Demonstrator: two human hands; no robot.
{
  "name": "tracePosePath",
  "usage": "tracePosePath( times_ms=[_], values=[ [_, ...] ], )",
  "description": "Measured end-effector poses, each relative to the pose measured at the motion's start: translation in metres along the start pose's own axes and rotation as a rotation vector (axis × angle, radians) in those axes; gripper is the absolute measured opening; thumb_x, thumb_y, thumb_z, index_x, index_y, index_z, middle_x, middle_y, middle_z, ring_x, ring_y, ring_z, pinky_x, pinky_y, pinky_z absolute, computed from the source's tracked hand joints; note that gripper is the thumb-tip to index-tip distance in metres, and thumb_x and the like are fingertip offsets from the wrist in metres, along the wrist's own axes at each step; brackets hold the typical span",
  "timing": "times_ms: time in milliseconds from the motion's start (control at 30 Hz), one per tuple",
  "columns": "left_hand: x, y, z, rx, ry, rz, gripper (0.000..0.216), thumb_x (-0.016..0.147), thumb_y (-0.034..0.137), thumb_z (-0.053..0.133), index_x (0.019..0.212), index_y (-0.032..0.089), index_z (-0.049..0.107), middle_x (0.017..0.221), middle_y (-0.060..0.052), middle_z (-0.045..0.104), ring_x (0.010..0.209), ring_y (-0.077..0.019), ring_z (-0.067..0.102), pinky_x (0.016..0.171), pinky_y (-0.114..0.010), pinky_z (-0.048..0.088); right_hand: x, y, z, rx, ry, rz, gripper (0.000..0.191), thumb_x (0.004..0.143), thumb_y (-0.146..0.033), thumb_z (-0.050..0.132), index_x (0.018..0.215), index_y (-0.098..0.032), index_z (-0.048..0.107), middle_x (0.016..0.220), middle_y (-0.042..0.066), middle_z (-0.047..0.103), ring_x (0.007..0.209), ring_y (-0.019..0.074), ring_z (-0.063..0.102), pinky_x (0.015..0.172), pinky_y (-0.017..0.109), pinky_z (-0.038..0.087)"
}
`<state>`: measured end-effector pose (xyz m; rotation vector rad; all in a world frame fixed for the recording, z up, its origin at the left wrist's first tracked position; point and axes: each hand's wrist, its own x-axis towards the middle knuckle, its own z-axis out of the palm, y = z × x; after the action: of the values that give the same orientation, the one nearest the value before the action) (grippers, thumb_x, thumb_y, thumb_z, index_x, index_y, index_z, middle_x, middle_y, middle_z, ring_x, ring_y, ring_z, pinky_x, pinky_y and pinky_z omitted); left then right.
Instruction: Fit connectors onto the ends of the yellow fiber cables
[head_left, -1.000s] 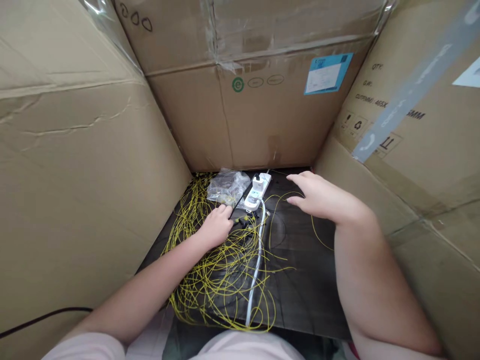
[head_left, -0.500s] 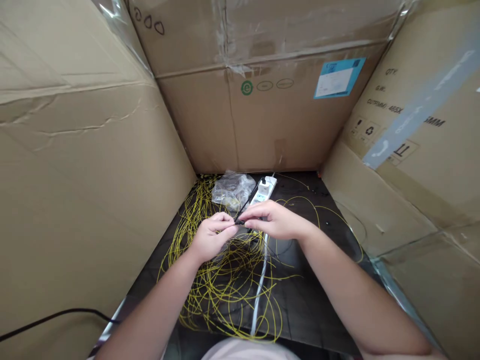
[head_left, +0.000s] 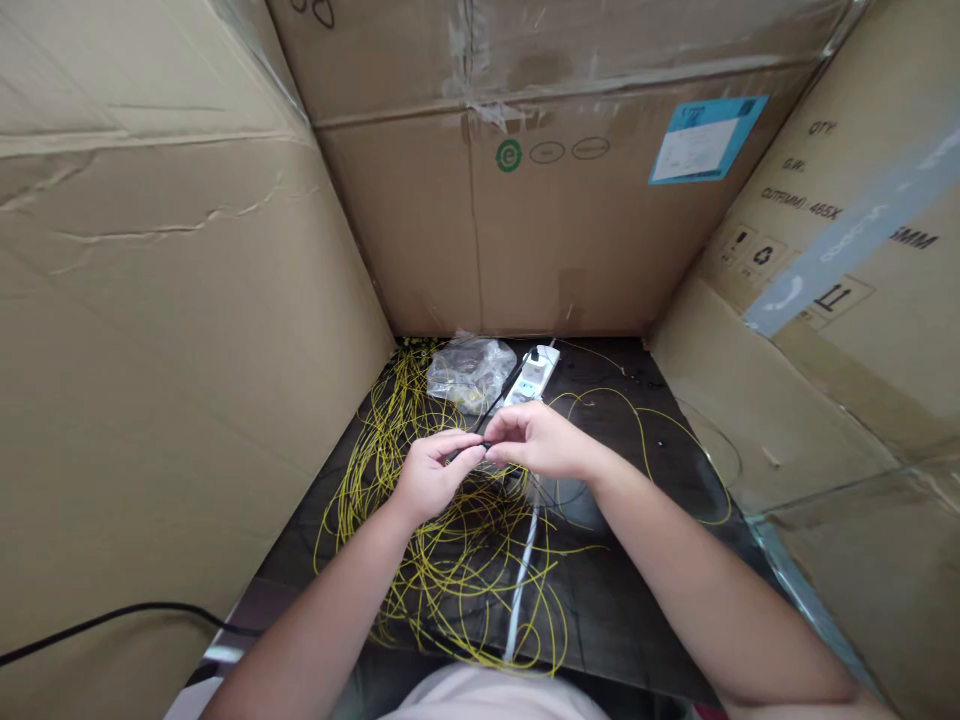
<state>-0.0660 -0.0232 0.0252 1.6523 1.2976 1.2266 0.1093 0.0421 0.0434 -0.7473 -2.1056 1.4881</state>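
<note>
My left hand (head_left: pixel 435 475) and my right hand (head_left: pixel 540 442) meet at the middle, fingertips nearly touching. Both are closed in a pinch on a small black piece (head_left: pixel 485 446), mostly covered by the fingers; its exact kind is not clear. A black cable (head_left: pixel 501 395) runs from the power strip (head_left: pixel 546 365) down to behind the fingertips; whether it joins the black piece I cannot tell. Beneath and left of my hands spreads a loose tangle of thin yellow wires (head_left: pixel 358 470).
Behind my hands lies a crumpled clear plastic bag (head_left: pixel 469 375) beside the strip. A white cord (head_left: pixel 522 585) comes down the dark surface (head_left: pixel 622 600) towards me. Cardboard walls stand at left (head_left: pixel 187 350), back (head_left: pixel 555 250) and right (head_left: pixel 810 380). Another black cable (head_left: pixel 127 615) enters at lower left.
My view has shifted slightly. The left hand has moved a little right, bringing the fingertips closer together around the black piece, and my right fingers are more curled.
</note>
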Motion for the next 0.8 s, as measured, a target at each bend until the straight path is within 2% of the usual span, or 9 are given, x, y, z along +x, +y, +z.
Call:
tracePosePath(
  times_ms=[167, 300, 367, 500, 800],
  values=[
    [0.000, -0.020, 0.007, 0.068, 0.061, -0.043, 0.019, 0.077, 0.031, 0.058, 0.075, 0.015, 0.069, 0.068, -0.003, 0.065, 0.062, -0.0144, 0.058, 0.060, -0.026, 0.048, 0.004, 0.008, 0.006, -0.477, 0.093, -0.071, 0.008, 0.075, -0.021, 0.060, 0.076, -0.015, 0.064, 0.071, 0.002, 0.064, 0.064, 0.0110, 0.058, 0.061, 0.022, 0.042],
    [0.003, -0.036, 0.007, 0.121, 0.230, -0.049, 0.023, 0.079, 0.033, 0.055, 0.077, 0.014, 0.067, 0.073, -0.005, 0.066, 0.068, -0.0153, 0.059, 0.065, -0.027, 0.048, 0.009, 0.022, 0.006, -0.889, 0.045, 0.016, 0.009, 0.077, -0.022, 0.057, 0.075, -0.016, 0.064, 0.076, 0.005, 0.064, 0.072, 0.0144, 0.058, 0.066, 0.023, 0.040],
    [0.004, -0.040, 0.007, 0.099, 0.267, -0.073, 0.023, 0.079, 0.034, 0.055, 0.079, 0.014, 0.067, 0.075, -0.005, 0.067, 0.070, -0.0157, 0.060, 0.067, -0.027, 0.048, 0.011, 0.030, 0.006, -0.953, 0.028, 0.060, 0.010, 0.077, -0.022, 0.055, 0.077, -0.016, 0.064, 0.079, 0.007, 0.064, 0.075, 0.0170, 0.058, 0.066, 0.024, 0.040],
    [0.004, -0.042, 0.007, 0.036, 0.254, -0.087, 0.022, 0.077, 0.034, 0.058, 0.078, 0.013, 0.067, 0.077, -0.005, 0.067, 0.071, -0.0157, 0.061, 0.069, -0.027, 0.049, 0.014, 0.040, 0.008, -1.007, -0.004, 0.092, 0.015, 0.080, -0.022, 0.051, 0.082, -0.018, 0.065, 0.084, 0.009, 0.063, 0.080, 0.0197, 0.059, 0.066, 0.026, 0.040],
    [0.001, -0.045, 0.009, -0.024, 0.196, -0.131, 0.022, 0.076, 0.033, 0.059, 0.078, 0.012, 0.067, 0.068, -0.003, 0.063, 0.060, -0.0121, 0.055, 0.058, -0.023, 0.046, 0.016, 0.047, 0.010, -1.048, -0.041, 0.095, 0.023, 0.084, -0.025, 0.044, 0.086, -0.020, 0.067, 0.089, 0.007, 0.061, 0.083, 0.0187, 0.058, 0.066, 0.024, 0.040]
  ],
)
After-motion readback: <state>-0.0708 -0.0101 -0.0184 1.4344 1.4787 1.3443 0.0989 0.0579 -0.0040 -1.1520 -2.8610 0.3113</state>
